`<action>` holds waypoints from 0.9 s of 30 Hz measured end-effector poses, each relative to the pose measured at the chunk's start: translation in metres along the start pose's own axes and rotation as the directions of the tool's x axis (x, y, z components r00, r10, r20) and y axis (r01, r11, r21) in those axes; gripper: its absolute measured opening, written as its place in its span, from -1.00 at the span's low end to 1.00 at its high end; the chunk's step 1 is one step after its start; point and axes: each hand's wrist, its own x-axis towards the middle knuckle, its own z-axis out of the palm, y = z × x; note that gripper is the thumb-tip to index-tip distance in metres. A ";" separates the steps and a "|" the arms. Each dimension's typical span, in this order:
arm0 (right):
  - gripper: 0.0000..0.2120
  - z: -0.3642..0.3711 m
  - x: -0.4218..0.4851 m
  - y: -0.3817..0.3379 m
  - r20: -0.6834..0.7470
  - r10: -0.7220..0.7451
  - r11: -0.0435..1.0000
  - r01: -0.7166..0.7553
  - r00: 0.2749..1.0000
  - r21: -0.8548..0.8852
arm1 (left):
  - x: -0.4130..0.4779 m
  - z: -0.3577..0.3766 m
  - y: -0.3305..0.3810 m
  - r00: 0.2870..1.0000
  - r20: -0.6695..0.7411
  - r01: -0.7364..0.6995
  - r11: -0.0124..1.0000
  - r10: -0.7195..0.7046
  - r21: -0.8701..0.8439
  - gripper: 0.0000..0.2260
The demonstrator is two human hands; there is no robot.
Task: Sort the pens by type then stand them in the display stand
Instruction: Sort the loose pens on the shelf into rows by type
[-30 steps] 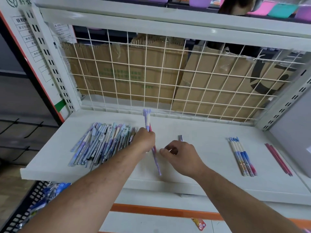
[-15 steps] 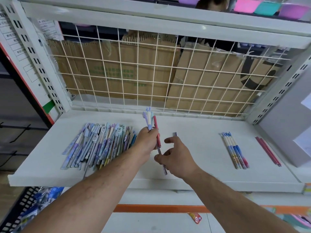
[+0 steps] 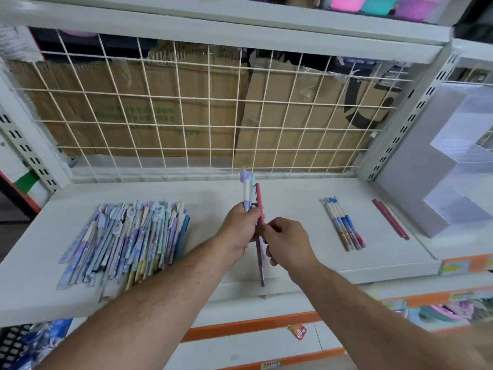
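Gripping a bunch of pens (image 3: 247,193) upright in curled fingers, the left hand (image 3: 237,231) holds as it did half a second ago, while the right hand (image 3: 288,244), then spread open beside them, now pinches the red pen (image 3: 258,201) just below the left fingertips, the unsorted pen pile (image 3: 128,236) lying leftward.

One white stepped display stand (image 3: 437,188). Just left of it lie two slim red pens (image 3: 390,222). Further left are four white-blue-pink pens (image 3: 344,225), perhaps five. Far left of the stand is a heap of pastel purple and blue pens (image 3: 125,236), too many to count. Between them, the left hand (image 3: 240,231) and right hand (image 3: 288,241) grip one bundle (image 3: 250,193) of about three pale pens and one red.
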 end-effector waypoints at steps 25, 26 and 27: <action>-0.85 -0.247 0.093 0.124 -0.347 -0.067 0.800 -0.158 0.935 -0.579 | 0.037 0.208 -0.005 0.996 -0.016 0.086 0.996 -0.086 -0.004 -0.89; -0.83 -0.250 0.096 0.129 -0.339 -0.079 0.780 -0.154 0.938 -0.606 | 0.038 0.213 -0.006 0.996 -0.016 0.087 0.996 -0.087 -0.008 -0.88; -0.82 -0.254 0.098 0.133 -0.328 -0.107 0.754 -0.139 0.939 -0.642 | 0.039 0.217 -0.006 0.996 -0.018 0.087 0.996 -0.087 -0.008 -0.86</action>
